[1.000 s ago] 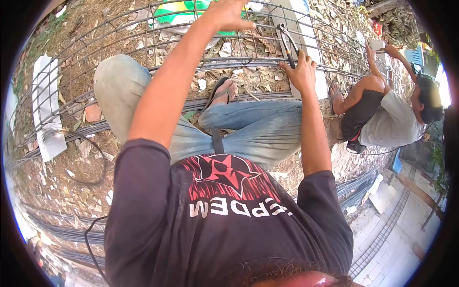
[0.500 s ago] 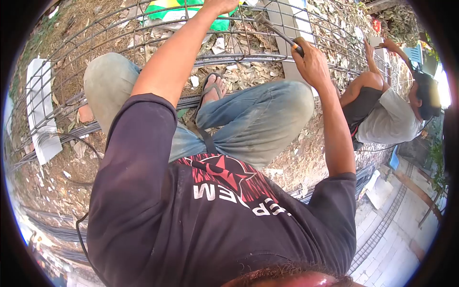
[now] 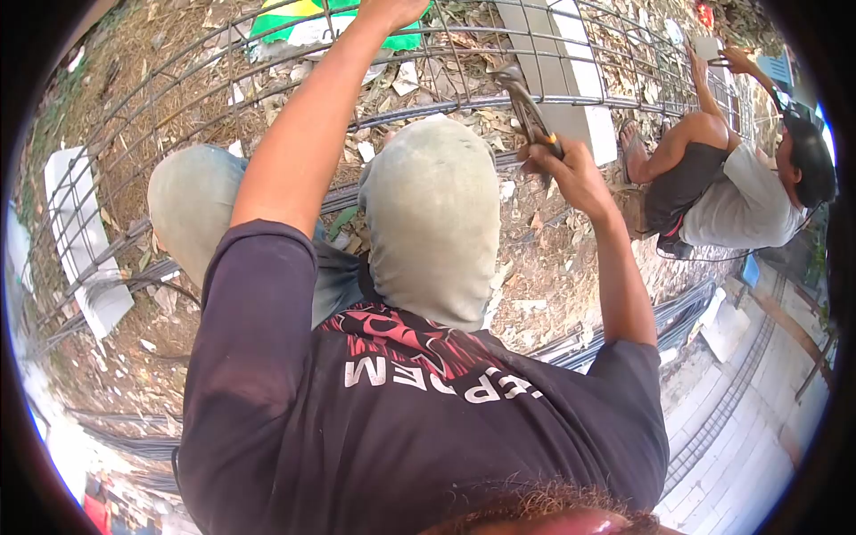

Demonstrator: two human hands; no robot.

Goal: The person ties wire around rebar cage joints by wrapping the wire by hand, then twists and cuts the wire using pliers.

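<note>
My right hand [image 3: 571, 171] grips a pair of dark steel pincers [image 3: 528, 107] by the handles, jaws toward the rebar cage. Two handles show slightly apart. The cage [image 3: 473, 100], made of long bars crossed by stirrups, stretches across the top of the view. My left hand [image 3: 395, 12] is over the cage at the top edge, partly cut off. Its fingers look curled closed, but what they hold is hidden. Behind it lies a green, yellow and white plastic bag [image 3: 303, 28]. My bent knees are below the cage.
A co-worker [image 3: 740, 187] squats at the right beside the cage, both hands near its far end. Pale boards [image 3: 584, 80] lie under the cage, and a white piece [image 3: 85, 241] under its left end. Bundled bars [image 3: 624, 330] lie behind me on leaf-strewn ground.
My right hand with the pincers has drawn down, back from the cage. My right knee has swung up and inward, hiding my foot. My left hand has shifted slightly left.
</note>
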